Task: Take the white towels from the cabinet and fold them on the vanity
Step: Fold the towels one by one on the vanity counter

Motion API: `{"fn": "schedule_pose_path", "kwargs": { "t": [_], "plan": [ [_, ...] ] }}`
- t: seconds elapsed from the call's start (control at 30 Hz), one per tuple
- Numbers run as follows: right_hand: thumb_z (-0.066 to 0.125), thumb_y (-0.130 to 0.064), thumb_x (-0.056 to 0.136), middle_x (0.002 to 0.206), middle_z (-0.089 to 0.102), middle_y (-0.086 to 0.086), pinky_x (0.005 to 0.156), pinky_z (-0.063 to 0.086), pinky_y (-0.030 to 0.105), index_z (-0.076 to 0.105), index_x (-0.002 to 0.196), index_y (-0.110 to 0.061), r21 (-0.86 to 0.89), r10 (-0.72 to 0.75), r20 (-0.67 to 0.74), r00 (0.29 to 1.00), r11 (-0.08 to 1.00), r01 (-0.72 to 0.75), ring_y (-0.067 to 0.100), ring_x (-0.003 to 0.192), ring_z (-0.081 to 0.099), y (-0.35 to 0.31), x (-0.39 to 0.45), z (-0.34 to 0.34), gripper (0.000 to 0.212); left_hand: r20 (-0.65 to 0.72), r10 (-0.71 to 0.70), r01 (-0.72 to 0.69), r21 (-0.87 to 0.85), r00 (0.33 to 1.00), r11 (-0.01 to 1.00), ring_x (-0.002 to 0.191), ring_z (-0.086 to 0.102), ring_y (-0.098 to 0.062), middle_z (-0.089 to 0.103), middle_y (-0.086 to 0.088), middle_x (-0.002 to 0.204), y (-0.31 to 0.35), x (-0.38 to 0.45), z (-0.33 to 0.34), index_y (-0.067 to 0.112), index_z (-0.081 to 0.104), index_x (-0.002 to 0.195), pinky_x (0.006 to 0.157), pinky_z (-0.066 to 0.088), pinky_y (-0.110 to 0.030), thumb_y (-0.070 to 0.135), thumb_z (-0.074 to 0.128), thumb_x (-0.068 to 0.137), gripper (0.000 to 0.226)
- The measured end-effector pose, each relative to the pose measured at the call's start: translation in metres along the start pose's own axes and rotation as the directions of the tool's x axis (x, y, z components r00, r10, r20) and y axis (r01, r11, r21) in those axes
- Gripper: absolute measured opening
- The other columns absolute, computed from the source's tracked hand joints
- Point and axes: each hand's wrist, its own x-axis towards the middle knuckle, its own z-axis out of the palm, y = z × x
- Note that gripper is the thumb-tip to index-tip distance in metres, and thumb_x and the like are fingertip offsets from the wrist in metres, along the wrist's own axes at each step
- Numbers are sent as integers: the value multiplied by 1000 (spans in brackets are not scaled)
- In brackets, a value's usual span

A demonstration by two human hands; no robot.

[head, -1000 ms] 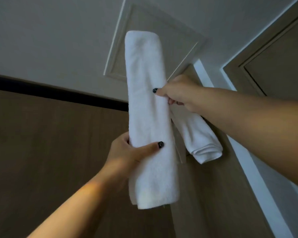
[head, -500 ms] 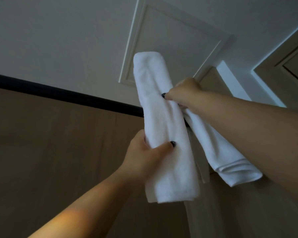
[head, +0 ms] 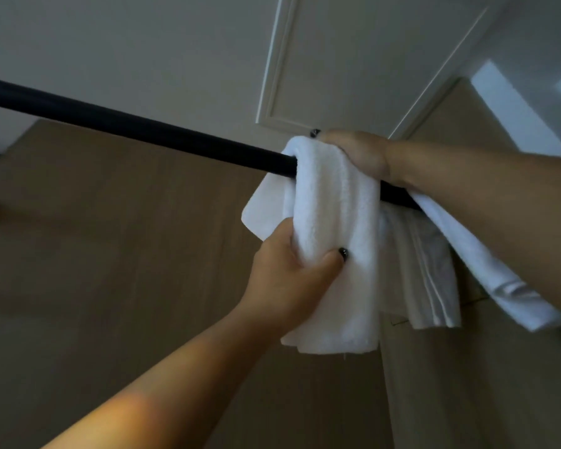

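A folded white towel (head: 334, 202) hangs in front of a black rail (head: 127, 124), its top bent over at rail height. My left hand (head: 289, 280) grips its lower half, thumb across the front. At the towel's top fold my right hand (head: 357, 153) holds it, fingers curled over the edge. A second white towel (head: 486, 273) droops under my right forearm, which hides where it is held. Neither a cabinet shelf nor a vanity is in view.
Brown wood panelling (head: 110, 254) fills the space behind the rail. A pale striped cloth (head: 431, 270) hangs from the rail right of the towel. Overhead are a white ceiling and a framed hatch panel (head: 353, 59).
The towel stood upright a second ago; its top has now folded down at the rail. My right hand went from its middle to its top, and the view has tilted down.
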Motion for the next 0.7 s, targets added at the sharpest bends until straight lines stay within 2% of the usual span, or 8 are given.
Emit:
{"fn": "schedule_pose_path", "kwargs": {
  "t": [0.07,0.13,0.23,0.3,0.43,0.5,0.6,0.7],
  "plan": [
    [42,-55,98,58,67,-11,51,48,17,64,67,-26,85,19,73,997,996,-25,3,55,65,0,3,1,47,-27,30,-28,41,999,999,80,67,3,68,19,92,-1,-3,-3,36,59,99,64,60,-22,40,75,82,24],
    [44,-46,98,54,62,-15,45,44,13,59,69,-25,64,11,83,997,998,-16,0,49,59,-2,7,3,39,-72,93,-89,54,993,995,81,66,1,65,22,94,1,-7,-7,37,59,96,63,58,-21,47,66,86,16],
    [46,-36,97,62,59,-12,50,46,14,58,78,-25,25,6,108,994,1000,-9,4,53,54,-4,9,2,25,-220,153,-151,24,963,988,89,61,-2,62,16,98,3,-3,-18,32,59,100,70,50,-20,40,51,88,16],
    [47,-36,95,65,57,-11,56,46,19,57,80,-25,26,27,136,990,999,-31,5,55,53,-5,9,1,21,-274,85,-78,37,958,996,97,58,-5,58,13,109,3,12,-30,29,55,112,74,47,-22,35,58,88,25],
    [49,-39,94,59,58,-13,59,45,22,57,73,-25,82,78,112,991,993,-88,2,51,53,-8,9,2,26,-82,-142,149,77,986,986,116,51,-11,48,7,136,11,46,-38,18,33,148,79,42,-17,35,77,80,83],
    [48,-41,93,53,56,-16,50,43,18,55,66,-26,58,94,38,995,994,-96,1,46,52,-11,2,3,32,-7,-195,194,128,981,973,117,55,-13,53,4,135,19,56,-33,15,32,150,89,47,-25,36,78,79,88],
    [47,-48,92,68,61,-6,55,39,26,61,73,-21,7,152,-222,963,988,-155,13,62,56,-19,-16,11,36,14,-185,174,279,983,944,87,62,-9,63,7,99,24,66,-28,12,59,121,74,51,-23,26,72,85,41],
    [43,-49,92,104,62,1,79,42,31,60,97,-24,-261,-102,-327,939,965,14,21,96,54,-29,-47,27,31,-1,-213,202,326,977,923,63,56,-12,60,-3,74,22,63,-27,3,64,81,53,48,-19,15,63,89,14]
  ]
}}
